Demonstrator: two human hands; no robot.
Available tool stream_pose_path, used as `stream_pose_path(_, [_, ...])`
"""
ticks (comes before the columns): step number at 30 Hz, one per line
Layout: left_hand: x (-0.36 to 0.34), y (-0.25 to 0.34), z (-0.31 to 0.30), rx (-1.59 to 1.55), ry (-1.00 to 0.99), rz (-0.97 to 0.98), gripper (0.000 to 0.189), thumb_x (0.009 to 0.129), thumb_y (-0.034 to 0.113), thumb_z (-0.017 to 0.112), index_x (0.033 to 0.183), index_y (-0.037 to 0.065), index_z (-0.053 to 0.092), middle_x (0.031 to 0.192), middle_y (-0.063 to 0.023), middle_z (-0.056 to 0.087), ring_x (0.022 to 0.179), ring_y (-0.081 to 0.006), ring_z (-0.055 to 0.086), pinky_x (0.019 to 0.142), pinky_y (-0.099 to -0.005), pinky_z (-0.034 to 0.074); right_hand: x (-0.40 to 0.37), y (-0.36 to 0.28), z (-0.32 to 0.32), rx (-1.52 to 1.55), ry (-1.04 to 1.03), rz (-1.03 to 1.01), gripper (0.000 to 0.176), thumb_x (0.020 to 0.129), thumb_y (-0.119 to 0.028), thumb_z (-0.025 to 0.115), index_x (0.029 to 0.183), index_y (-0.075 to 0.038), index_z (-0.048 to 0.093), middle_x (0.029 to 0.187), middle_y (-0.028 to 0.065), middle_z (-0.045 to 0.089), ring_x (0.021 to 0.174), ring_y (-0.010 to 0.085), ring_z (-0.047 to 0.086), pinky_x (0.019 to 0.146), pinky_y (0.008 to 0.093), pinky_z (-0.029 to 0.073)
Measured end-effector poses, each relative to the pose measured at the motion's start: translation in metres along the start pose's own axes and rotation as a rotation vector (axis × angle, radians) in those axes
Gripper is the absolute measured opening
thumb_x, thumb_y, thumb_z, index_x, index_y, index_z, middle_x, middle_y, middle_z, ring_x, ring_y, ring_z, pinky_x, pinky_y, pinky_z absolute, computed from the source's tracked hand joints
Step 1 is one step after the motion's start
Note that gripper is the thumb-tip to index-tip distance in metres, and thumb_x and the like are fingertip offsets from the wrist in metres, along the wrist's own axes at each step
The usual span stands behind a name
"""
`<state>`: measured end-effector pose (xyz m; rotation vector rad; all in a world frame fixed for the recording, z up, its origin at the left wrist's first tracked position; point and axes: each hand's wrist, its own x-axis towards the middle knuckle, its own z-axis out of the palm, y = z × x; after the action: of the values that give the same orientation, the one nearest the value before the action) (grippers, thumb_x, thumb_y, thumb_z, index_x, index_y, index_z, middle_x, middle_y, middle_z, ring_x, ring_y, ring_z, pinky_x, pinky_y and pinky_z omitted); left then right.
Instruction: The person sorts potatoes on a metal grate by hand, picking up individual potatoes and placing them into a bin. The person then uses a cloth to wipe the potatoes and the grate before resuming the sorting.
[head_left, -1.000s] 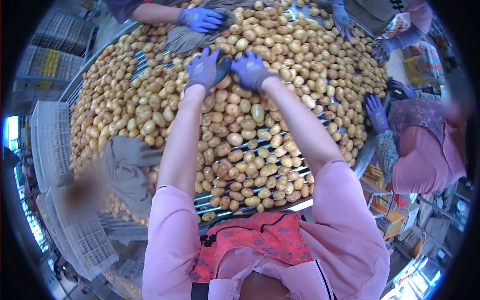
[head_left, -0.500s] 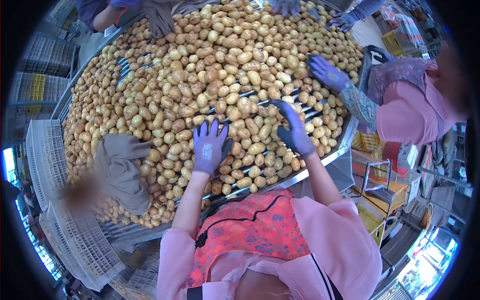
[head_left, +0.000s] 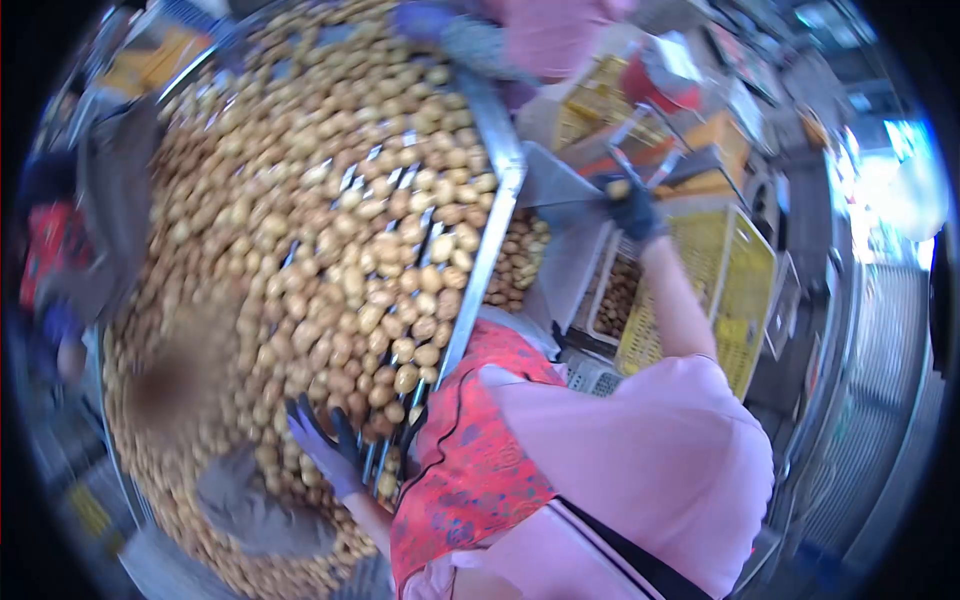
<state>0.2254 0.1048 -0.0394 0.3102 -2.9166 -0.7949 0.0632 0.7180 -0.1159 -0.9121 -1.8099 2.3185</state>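
Note:
Many small yellow-brown potatoes [head_left: 330, 250] cover a metal sorting table with rollers. My left hand [head_left: 328, 450], in a purple glove with dark fingertips, rests over the potatoes near the table's front edge, fingers spread and holding nothing. Out to the right, past the metal rim [head_left: 490, 230], my right hand [head_left: 636, 212] is closed, with a potato [head_left: 620, 188] showing at its fingers. That hand is above a yellow plastic crate [head_left: 690, 250] and a white crate [head_left: 600, 310] that has potatoes in it. Motion smears the view somewhat.
A grey cloth [head_left: 260, 505] lies on the potatoes at the lower left. A co-worker's sleeve [head_left: 485, 45] reaches in at the top, and another person [head_left: 60, 240] stands at the left. A red bucket [head_left: 655, 85] and more yellow crates [head_left: 600, 95] stand at the upper right.
The view has swung to the right. My right hand has left the potatoes on the table and moved out over the crates with a potato. My left hand stays over the pile.

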Motion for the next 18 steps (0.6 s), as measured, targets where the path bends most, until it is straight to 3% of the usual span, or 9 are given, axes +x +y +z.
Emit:
stream_pose_path(2, [0.002, -0.026, -0.040, 0.269, 0.149, -0.028, 0.059, 0.089, 0.030, 0.059, 0.138, 0.002, 0.040, 0.141, -0.0291, 0.035, 0.132, -0.0442, 0.032, 0.108, -0.0498, 0.027, 0.126, 0.049, -0.172, -0.145, -0.174, -0.252, 0.039, 0.091, -0.047, 0.050, 0.095, -0.011, 0.064, 0.076, 0.0037, 0.062, 0.057, 0.0192, 0.053, 0.052, 0.0279, 0.044])
stream_pose_path(3, [0.001, -0.018, -0.068, 0.354, 0.243, -0.152, 0.062, 0.090, 0.032, 0.059, 0.139, 0.002, 0.038, 0.141, -0.0293, 0.036, 0.132, -0.0448, 0.032, 0.108, -0.0504, 0.027, 0.095, -0.015, -0.122, 0.233, 0.314, 0.030, 0.036, 0.093, -0.043, 0.047, 0.094, -0.011, 0.064, 0.079, 0.0050, 0.063, 0.064, 0.0199, 0.055, 0.057, 0.0277, 0.044])
stream_pose_path(4, [-0.008, -0.033, -0.087, 0.489, 0.362, -0.311, 0.066, 0.089, 0.038, 0.058, 0.140, 0.001, 0.036, 0.141, -0.0293, 0.036, 0.132, -0.0451, 0.031, 0.108, -0.0509, 0.026, 0.086, -0.051, -0.093, -0.068, 0.447, -0.026, 0.032, 0.095, -0.035, 0.046, 0.102, -0.009, 0.064, 0.091, 0.0065, 0.064, 0.076, 0.0185, 0.055, 0.066, 0.0295, 0.045])
stream_pose_path(6, [-0.042, -0.062, -0.121, 0.754, 0.376, -0.634, 0.072, 0.090, 0.038, 0.058, 0.142, -0.003, 0.030, 0.143, -0.0313, 0.030, 0.133, -0.0443, 0.029, 0.110, -0.0481, 0.024, 0.086, -0.059, -0.066, -0.834, 0.119, -0.408, 0.039, 0.095, -0.028, 0.049, 0.120, 0.003, 0.056, 0.116, 0.0100, 0.059, 0.097, 0.0171, 0.056, 0.083, 0.0328, 0.045])
stream_pose_path(8, [-0.066, -0.073, -0.135, 0.797, 0.356, -1.153, 0.082, 0.088, 0.047, 0.058, 0.143, -0.004, 0.025, 0.145, -0.0317, 0.027, 0.134, -0.0421, 0.029, 0.111, -0.0445, 0.024, 0.043, -0.037, 0.045, -0.812, -0.047, -0.518, 0.037, 0.096, -0.023, 0.051, 0.119, 0.006, 0.055, 0.117, 0.0117, 0.059, 0.103, 0.0182, 0.055, 0.090, 0.0331, 0.044])
stream_pose_path(10, [-0.105, -0.143, -0.106, 0.300, 0.680, -0.867, 0.083, 0.086, 0.052, 0.058, 0.138, -0.008, 0.034, 0.138, -0.0295, 0.039, 0.128, -0.0406, 0.039, 0.106, -0.0445, 0.031, 0.000, -0.002, 0.150, -0.259, -0.400, -0.110, 0.040, 0.097, -0.022, 0.049, 0.126, 0.004, 0.051, 0.121, 0.0122, 0.058, 0.113, 0.0213, 0.053, 0.100, 0.0320, 0.039])
stream_pose_path(12, [-0.097, -0.134, -0.093, 0.143, 0.882, -0.884, 0.080, 0.085, 0.051, 0.060, 0.134, -0.009, 0.039, 0.134, -0.0305, 0.044, 0.123, -0.0403, 0.044, 0.104, -0.0411, 0.033, -0.069, 0.031, 0.261, -0.719, -0.747, -0.207, 0.039, 0.093, -0.012, 0.056, 0.130, -0.003, 0.048, 0.124, 0.0123, 0.056, 0.114, 0.0237, 0.053, 0.097, 0.0355, 0.042])
stream_pose_path(15, [-0.098, -0.128, -0.092, 0.033, 0.946, -0.828, 0.054, 0.088, 0.030, 0.064, 0.124, -0.008, 0.051, 0.121, -0.0225, 0.057, 0.109, -0.0289, 0.055, 0.093, -0.0366, 0.042, -0.176, 0.048, 0.392, -0.975, -1.317, -0.711, 0.050, 0.088, -0.031, 0.061, 0.127, -0.002, 0.049, 0.124, 0.0216, 0.054, 0.117, 0.0378, 0.050, 0.101, 0.0430, 0.039])
stream_pose_path(18, [-0.085, -0.090, -0.084, -0.241, 1.033, -0.640, 0.032, 0.088, 0.009, 0.064, 0.116, -0.003, 0.057, 0.113, -0.0124, 0.062, 0.097, -0.0178, 0.059, 0.086, -0.0313, 0.046, -0.247, 0.090, 0.473, -0.737, -1.659, -1.136, 0.052, 0.090, -0.034, 0.060, 0.128, -0.001, 0.048, 0.121, 0.0211, 0.056, 0.114, 0.0331, 0.054, 0.099, 0.0399, 0.042])
